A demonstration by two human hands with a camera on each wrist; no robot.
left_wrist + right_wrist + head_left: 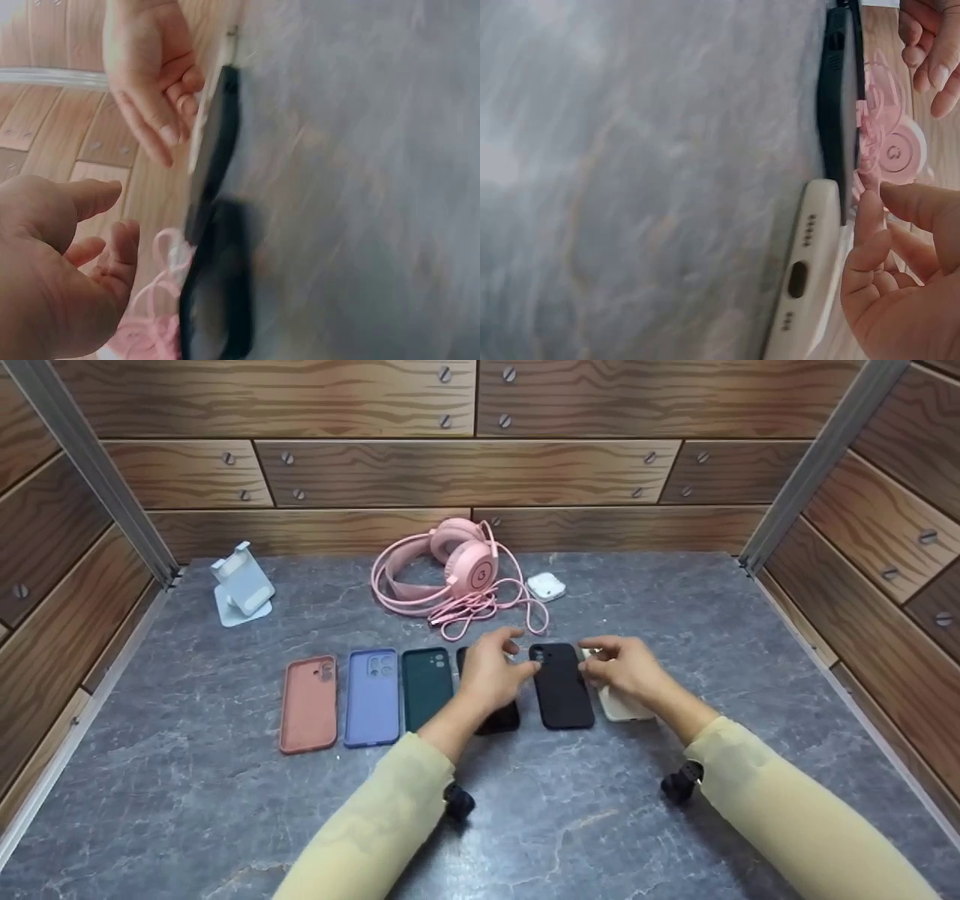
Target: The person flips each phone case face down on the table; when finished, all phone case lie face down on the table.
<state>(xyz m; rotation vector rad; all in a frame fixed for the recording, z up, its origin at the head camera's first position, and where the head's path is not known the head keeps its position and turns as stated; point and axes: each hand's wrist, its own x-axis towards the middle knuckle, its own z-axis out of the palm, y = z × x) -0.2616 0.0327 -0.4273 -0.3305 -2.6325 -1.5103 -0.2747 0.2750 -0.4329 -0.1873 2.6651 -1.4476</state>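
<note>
1. Head view: six phone cases lie in a neat row on the table (225, 810). Both hands hover over the black case (561, 690), grasping nothing.
2. Left wrist view: the left hand (52, 270) is loose and released.
3. Right wrist view: the right hand (900, 285) floats beside the white case (806, 277), fingers relaxed.
</note>
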